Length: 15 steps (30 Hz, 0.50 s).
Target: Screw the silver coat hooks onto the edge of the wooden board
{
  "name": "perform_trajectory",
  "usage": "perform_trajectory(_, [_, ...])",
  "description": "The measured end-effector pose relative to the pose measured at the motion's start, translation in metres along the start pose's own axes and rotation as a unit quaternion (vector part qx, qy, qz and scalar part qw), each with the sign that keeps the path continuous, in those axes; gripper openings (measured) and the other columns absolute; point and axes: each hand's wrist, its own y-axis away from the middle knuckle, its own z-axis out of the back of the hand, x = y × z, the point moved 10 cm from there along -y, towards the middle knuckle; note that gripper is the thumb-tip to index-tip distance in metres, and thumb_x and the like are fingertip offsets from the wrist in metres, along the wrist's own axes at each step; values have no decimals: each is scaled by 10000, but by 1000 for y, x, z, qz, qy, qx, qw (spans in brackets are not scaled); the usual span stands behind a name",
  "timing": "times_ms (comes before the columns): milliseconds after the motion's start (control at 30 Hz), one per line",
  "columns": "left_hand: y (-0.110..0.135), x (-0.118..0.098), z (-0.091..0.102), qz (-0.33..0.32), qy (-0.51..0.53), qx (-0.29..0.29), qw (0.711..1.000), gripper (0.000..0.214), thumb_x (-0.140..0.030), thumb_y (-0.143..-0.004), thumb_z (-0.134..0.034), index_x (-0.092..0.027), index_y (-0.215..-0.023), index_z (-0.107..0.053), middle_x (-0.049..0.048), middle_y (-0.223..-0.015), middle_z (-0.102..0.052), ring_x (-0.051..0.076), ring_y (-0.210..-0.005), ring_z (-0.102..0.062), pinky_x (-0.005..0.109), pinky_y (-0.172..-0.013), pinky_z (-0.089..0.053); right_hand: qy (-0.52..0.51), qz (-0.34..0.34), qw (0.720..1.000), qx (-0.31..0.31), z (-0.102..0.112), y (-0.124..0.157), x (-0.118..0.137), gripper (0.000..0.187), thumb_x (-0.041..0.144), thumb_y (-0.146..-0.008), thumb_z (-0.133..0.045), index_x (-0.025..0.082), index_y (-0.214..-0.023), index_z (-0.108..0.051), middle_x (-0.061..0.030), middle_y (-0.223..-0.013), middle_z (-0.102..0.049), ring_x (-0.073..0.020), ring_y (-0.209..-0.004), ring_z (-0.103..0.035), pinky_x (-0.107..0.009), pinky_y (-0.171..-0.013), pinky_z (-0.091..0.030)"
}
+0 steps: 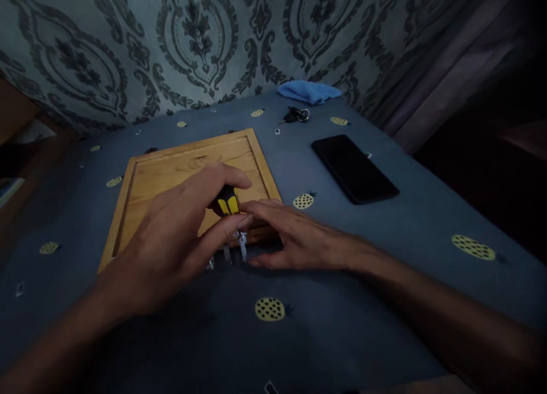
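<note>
My left hand point(171, 234) is closed around the black-and-yellow handle of a screwdriver point(228, 203); its tip is hidden. The tool stands over the near edge of a framed wooden board point(192, 161), which lies on the cloth. Several small metal hooks point(243, 247) stick out from that near edge, below my left thumb. My right hand point(301, 237) grips the board's near right corner, fingers on top and thumb low beside the rightmost hook. Both hands cover part of the near edge, so the contact between screwdriver and hook cannot be made out.
A black phone point(354, 169) lies right of the board on the blue pineapple-print cloth point(342, 320). Behind it are a key with a ring point(294, 116) and a crumpled blue cloth point(308, 92). A patterned curtain point(252, 35) hangs at the back; wooden furniture point(17, 114) stands left.
</note>
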Motion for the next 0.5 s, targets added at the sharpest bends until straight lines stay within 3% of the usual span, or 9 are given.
perform_trajectory(133, [1,5,4,13,-1,-26,1000,272,-214,-961,-677,-257,-1203,-560,-42,-1048,-696,98,-807,-680,171,-709,-554,-21,-7,1000,5,2,0,2,724,263,-821,-802,279,-1469,-479,-58,-1143,-678,-253,-1095,-646,-439,-973,-524])
perform_trajectory(300, [1,3,1,-3,-51,-18,999,226,-249,-1017,-555,-295,-1237,-576,-28,-1053,-711,151,-871,-704,213,-709,-553,-110,-15,994,25,0,-2,-2,701,262,-830,-792,264,-1460,-484,-42,-1105,-669,-215,-1038,-676,-402,-929,-571])
perform_trajectory(400, [1,-3,6,-28,-86,-48,995,145,-282,-1024,-569,-258,-1158,-618,10,-1030,-700,174,-915,-694,233,-725,-548,-131,-32,991,27,-2,0,-7,742,253,-836,-785,249,-1497,-449,-51,-1114,-664,-207,-1029,-690,-373,-892,-595])
perform_trajectory(500, [0,-4,10,-29,-74,-63,995,83,-270,-993,-637,-230,-1066,-644,3,-928,-690,149,-824,-675,229,-708,-553,-116,-27,993,13,-1,2,-8,766,282,-835,-793,255,-1514,-441,-73,-1177,-658,-221,-1070,-685,-386,-904,-597])
